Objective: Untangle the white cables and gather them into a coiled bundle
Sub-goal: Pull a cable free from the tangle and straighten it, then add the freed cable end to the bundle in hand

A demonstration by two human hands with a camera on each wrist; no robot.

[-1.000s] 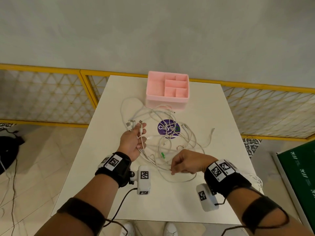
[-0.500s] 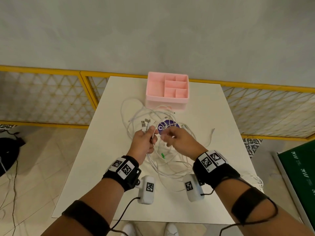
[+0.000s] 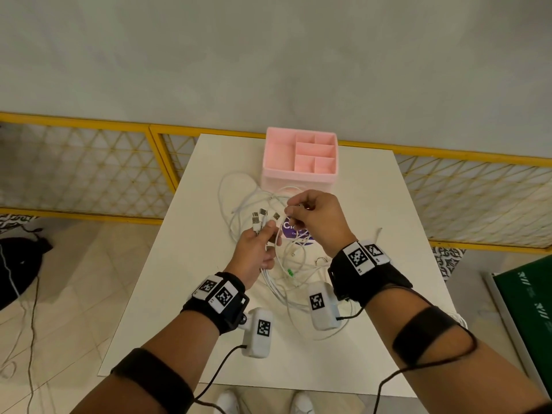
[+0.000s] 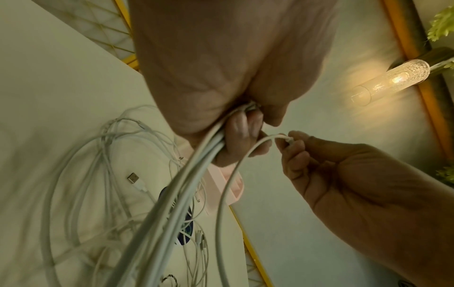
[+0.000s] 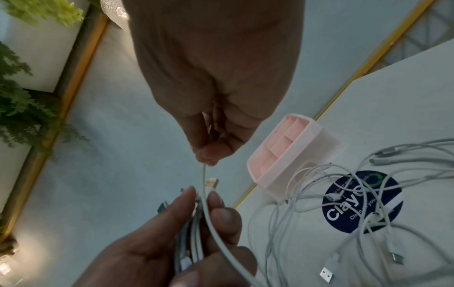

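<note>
In front of the pink organizer box [image 3: 299, 162], the left hand [image 3: 256, 254] grips a bunch of white cables [image 3: 273, 283], fingers curled round them, with USB plugs [image 3: 259, 217] sticking up above the fist. Just right of it, the right hand [image 3: 317, 220] pinches one cable end [image 4: 286, 138] between thumb and fingertips. Loose loops of the cables sprawl on the tabletop [image 3: 373, 222] over a purple sticker [image 5: 363, 202] before the box.

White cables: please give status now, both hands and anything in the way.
Left hand grips several white cables. Right hand pinches one cable end. Loose tangle on table; pink organizer behind.
</note>
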